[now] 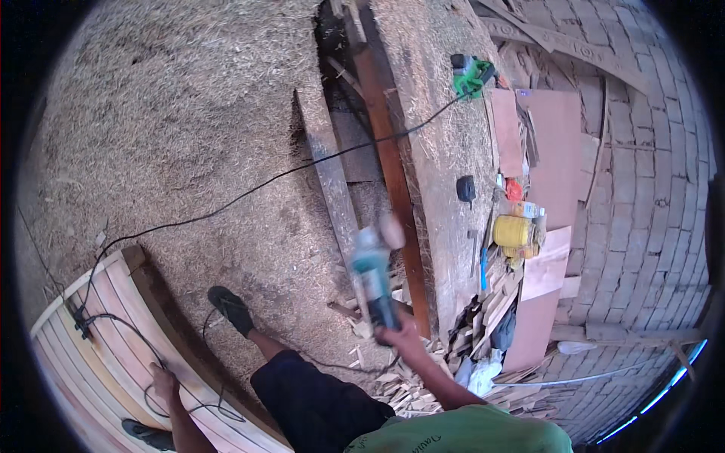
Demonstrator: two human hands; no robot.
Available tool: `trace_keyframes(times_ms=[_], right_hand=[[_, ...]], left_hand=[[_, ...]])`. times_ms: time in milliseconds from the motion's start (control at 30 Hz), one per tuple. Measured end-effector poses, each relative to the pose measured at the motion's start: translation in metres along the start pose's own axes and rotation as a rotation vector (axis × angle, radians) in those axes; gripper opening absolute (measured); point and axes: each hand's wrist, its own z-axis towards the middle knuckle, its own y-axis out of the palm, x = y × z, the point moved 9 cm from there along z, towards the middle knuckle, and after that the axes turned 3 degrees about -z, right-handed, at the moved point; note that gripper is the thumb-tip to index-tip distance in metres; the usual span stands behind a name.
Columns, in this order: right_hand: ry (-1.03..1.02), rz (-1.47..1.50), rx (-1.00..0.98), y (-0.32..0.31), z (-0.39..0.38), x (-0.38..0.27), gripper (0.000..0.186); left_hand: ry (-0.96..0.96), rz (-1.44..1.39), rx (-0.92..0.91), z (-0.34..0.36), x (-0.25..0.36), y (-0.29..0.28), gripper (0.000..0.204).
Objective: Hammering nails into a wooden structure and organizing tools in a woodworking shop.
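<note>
My right hand (pixel 399 336) is wrapped round the black rear end of a teal angle grinder (pixel 371 275), which hangs in front of a long reddish-brown board (pixel 396 192). Motion smears the tool's grey head, and a pale round blur shows beside it. At lower left, my left hand (pixel 165 383) is closed on a black power cord (pixel 136 331) over a panel of pale wooden slats (pixel 98 362). The fingertips of this hand are small and partly hidden. Loops of the cord lie on the slats around it.
A green electric planer (pixel 473 78) sits on the thick bench plank (pixel 445 249); a black cord runs from it across the shavings. Yellow container (pixel 512 231), hammer (pixel 473 249) and blue-handled tool (pixel 483 269) lie rightward. Wood offcuts (pixel 411 396) are heaped beside my legs; a block wall (pixel 634 211) rises beyond.
</note>
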Motion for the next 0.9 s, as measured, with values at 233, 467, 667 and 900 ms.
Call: trace_keyframes(times_ms=[233,467,667,900], right_hand=[[-0.266,0.120,0.266,-0.149,0.128,-0.069,0.030],[-0.343,-0.207,0.560,-0.222,0.231,-0.149,0.048],[-0.296,-0.531,0.478,-0.189,0.254,-0.130,0.070],[-0.240,-0.392,0.531,-0.192,0.253,-0.124,0.073]], left_hand=[[0.260,-0.249,0.190,-0.052,-0.025,-0.104,0.038],[-0.005,-1.162,-0.046,-0.177,0.073,-0.291,0.025],[0.133,-1.174,0.006,-0.215,0.116,-0.388,0.028],[0.410,-1.434,0.006,-0.226,0.220,-0.505,0.026]])
